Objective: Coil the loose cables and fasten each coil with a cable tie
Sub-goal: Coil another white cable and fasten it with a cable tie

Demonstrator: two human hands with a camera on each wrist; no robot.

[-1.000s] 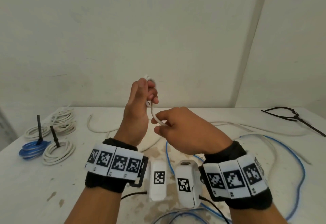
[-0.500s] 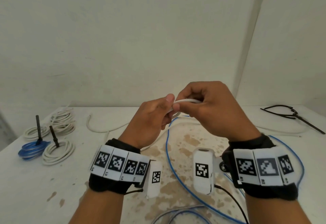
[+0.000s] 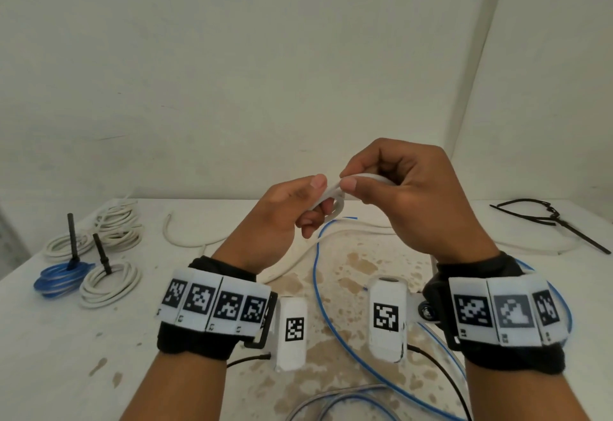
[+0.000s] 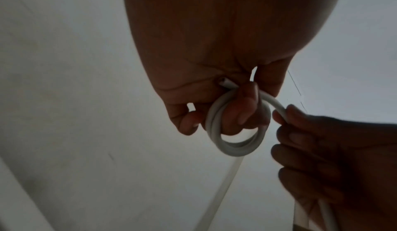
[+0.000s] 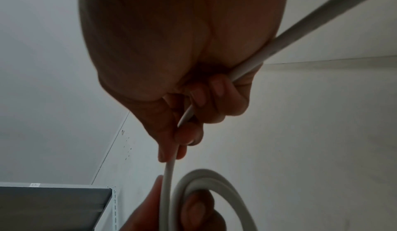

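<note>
White and stained with brown patches, the table carries everything else. Across its middle and right side a loose blue cable runs in long curves, and the slack of a white cable lies beside it. At the far left sit four finished coils: two white coils at the back, a blue coil and a white coil nearer, with black cable ties standing upright from them. A loose bunch of black ties lies at the far right edge. Both hands are raised above the table, close together. The left hand has its fingers curled through a small coil of the white cable, about two turns, thumb pressing on top. The right hand pinches the same cable between thumb and forefinger just beside that coil, and its other fingers are curled round the strand, which leaves the hand and trails away behind the wrist. No containers are on the table.
</note>
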